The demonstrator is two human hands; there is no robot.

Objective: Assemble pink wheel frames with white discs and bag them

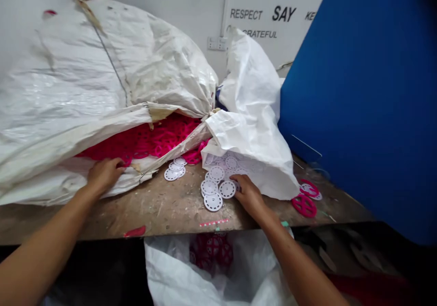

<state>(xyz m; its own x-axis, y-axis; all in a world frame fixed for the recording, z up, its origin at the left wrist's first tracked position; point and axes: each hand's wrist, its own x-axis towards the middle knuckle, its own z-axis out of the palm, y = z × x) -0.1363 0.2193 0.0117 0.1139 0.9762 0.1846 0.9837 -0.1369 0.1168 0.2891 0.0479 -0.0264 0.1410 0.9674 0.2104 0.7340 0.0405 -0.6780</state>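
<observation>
- Left forearm (44, 256) and right forearm (297, 260) reach out over the front edge of a scarred wooden workbench (160, 210).
- Below that edge, an open white sack (170, 274) holds magenta plastic wheels (213, 251).
- Left hand (104, 175) lies palm down, fingers lightly curled, on the split lip of a large woven sack (75, 92), touching a heap of magenta wheels (160, 137); whether it grips the sack, I can't tell.
- Right hand (248, 194) lies palm down, fingers slightly spread, at the mouth of a white bag (252, 96) full of perforated white discs (227, 189). Whether it holds one, I can't tell.
- More white discs (213, 202) lie on the bench between the hands.
- Loose magenta wheels (303, 206) lie right of the bag, near a blue panel (358, 92).
</observation>
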